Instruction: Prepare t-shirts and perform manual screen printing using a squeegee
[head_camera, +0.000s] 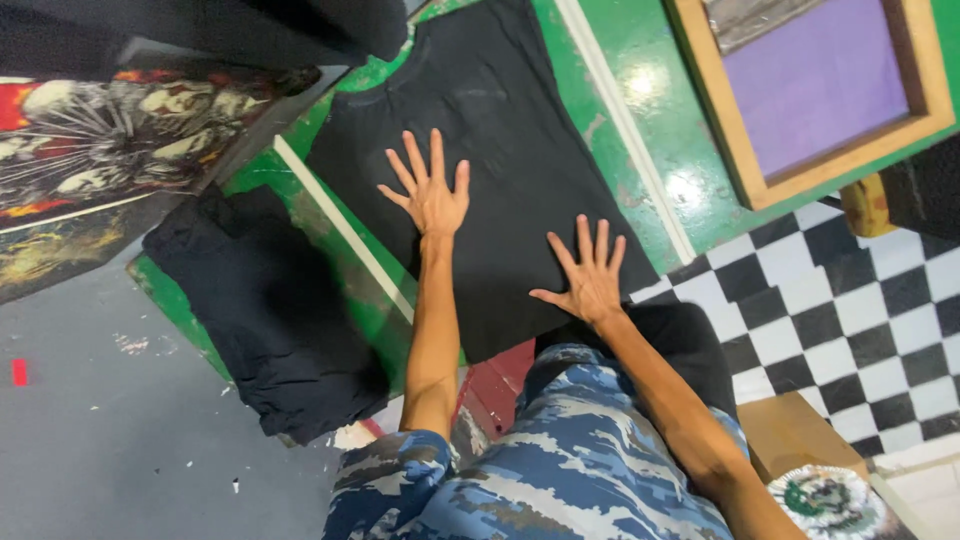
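Observation:
A black T-shirt (500, 120) lies spread flat on a green painted table (640, 110). My left hand (430, 190) rests palm down on the shirt's middle, fingers spread wide. My right hand (590, 275) presses flat on the shirt near its lower edge, fingers also apart. Neither hand holds anything. Both forearms reach out from my blue camouflage sleeves (560, 470).
A folded pile of black cloth (265, 310) hangs over the table's left corner. A wooden frame with a purple mesh (815, 85) lies at the top right. Printed fabric with skull artwork (120, 135) sits at the left. Checkered floor (860, 310) is on the right, grey floor (90, 440) on the left.

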